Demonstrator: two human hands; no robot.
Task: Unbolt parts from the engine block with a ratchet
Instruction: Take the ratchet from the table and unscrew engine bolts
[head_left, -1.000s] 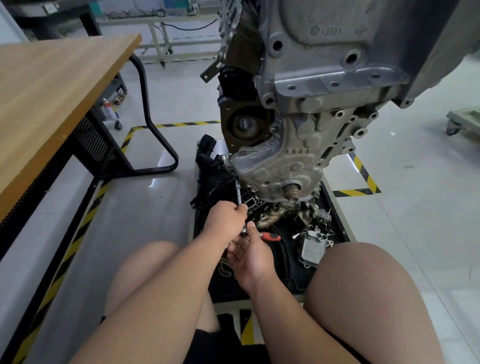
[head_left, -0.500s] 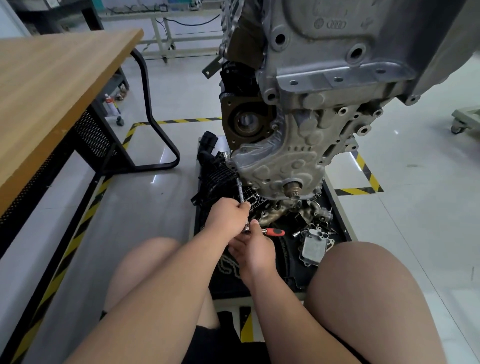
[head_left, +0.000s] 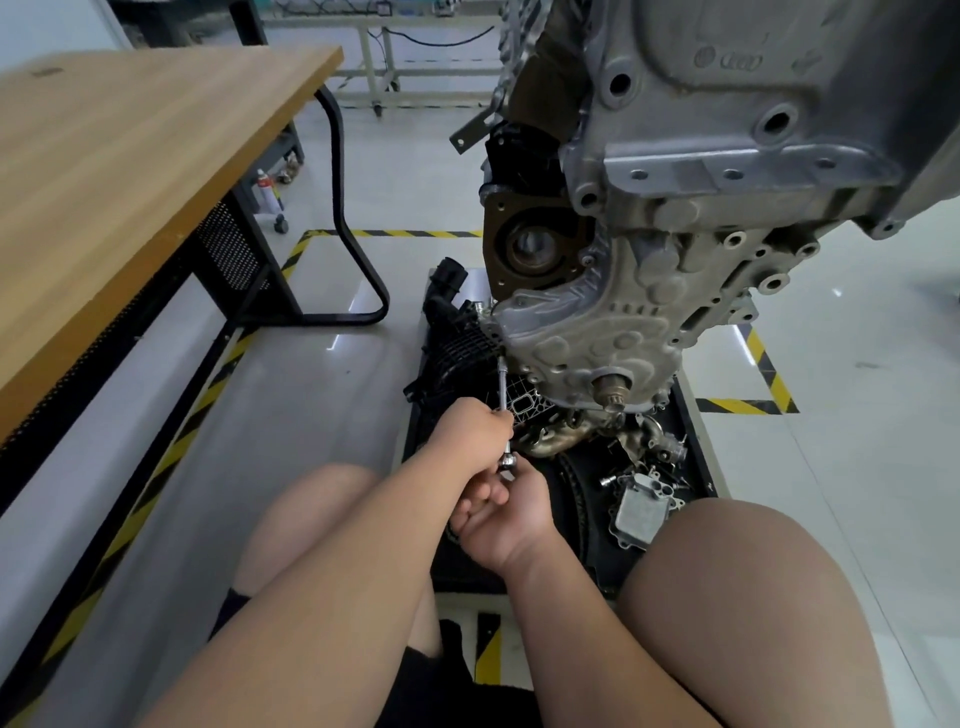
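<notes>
Head view: one ratchet (head_left: 503, 387), its long extension running straight up and away from both hands to the lower-left edge of the one engine block (head_left: 675, 249). The left hand (head_left: 470, 431), nearer the block, is clenched round the extension. The right hand (head_left: 501, 517) cups beneath the ratchet's head, and I cannot tell whether it is gripping.
</notes>
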